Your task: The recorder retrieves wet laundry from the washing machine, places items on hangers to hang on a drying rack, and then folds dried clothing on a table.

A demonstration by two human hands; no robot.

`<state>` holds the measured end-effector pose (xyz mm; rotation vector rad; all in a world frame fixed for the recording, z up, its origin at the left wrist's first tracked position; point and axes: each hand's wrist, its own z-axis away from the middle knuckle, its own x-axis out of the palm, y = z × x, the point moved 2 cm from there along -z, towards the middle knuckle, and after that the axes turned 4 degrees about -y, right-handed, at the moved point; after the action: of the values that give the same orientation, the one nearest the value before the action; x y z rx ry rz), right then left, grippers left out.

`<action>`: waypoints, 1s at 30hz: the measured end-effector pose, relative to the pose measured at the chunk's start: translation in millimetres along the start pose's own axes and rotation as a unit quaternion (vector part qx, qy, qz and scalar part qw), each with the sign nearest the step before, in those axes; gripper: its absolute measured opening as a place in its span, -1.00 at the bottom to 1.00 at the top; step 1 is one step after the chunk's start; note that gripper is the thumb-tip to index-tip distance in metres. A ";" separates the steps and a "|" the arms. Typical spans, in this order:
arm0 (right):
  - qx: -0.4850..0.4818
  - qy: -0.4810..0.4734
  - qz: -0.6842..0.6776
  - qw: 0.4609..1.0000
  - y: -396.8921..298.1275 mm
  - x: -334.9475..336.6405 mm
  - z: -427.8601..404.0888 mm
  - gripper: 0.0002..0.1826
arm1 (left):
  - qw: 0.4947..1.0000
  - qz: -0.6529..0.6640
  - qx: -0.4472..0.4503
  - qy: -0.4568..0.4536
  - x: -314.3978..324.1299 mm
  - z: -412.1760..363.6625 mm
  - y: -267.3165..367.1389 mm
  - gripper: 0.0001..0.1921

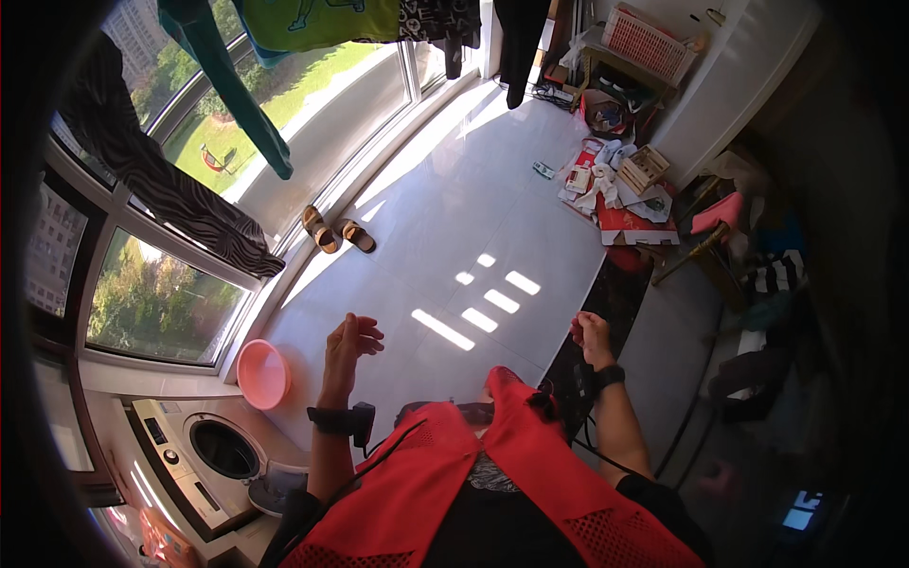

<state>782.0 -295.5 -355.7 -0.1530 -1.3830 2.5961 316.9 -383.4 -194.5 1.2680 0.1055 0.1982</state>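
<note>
Both my hands are raised in front of me above the tiled floor point(419, 284). My left hand point(353, 337) has its fingers loosely bent and apart and holds nothing; the pink plastic basin point(263, 374) lies nearest to it, further left. On the other side my right hand point(591, 332) is curled over the dark threshold strip point(603, 305), with no object visible in it. Each wrist wears a black strap with a small device and a cable. Behind the basin, at lower left, a front-loading washing machine point(192, 461) has its round door open.
Sandals point(321, 229) lie by the window. Clothes, including zebra-striped trousers point(177, 177), hang along the left and top. At upper right are cardboard point(635, 219), a wooden crate point(643, 170), a plastic basket point(648, 44) and shoes. A cluttered folding chair point(692, 252) stands at right.
</note>
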 end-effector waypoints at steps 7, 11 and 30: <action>0.029 0.011 -0.078 0.996 -28.5 -58.3 -28.0 -0.84 | 0.994 -0.020 -0.027 -0.100 102.5 -81.7 13.0 -0.47; 0.054 0.015 -0.111 0.992 -27.3 -77.1 -57.3 -0.85 | 0.991 -0.037 -0.038 -0.122 138.5 -127.8 18.3 -0.48; 0.170 0.245 -0.116 0.948 -52.6 -263.4 -200.1 -0.75 | 0.975 -0.159 0.017 -0.155 332.1 -486.2 121.0 -0.75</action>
<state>1081.8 -162.9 -423.9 -0.5075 -0.7260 2.3335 539.5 174.7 -212.9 1.2839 0.0408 -0.2786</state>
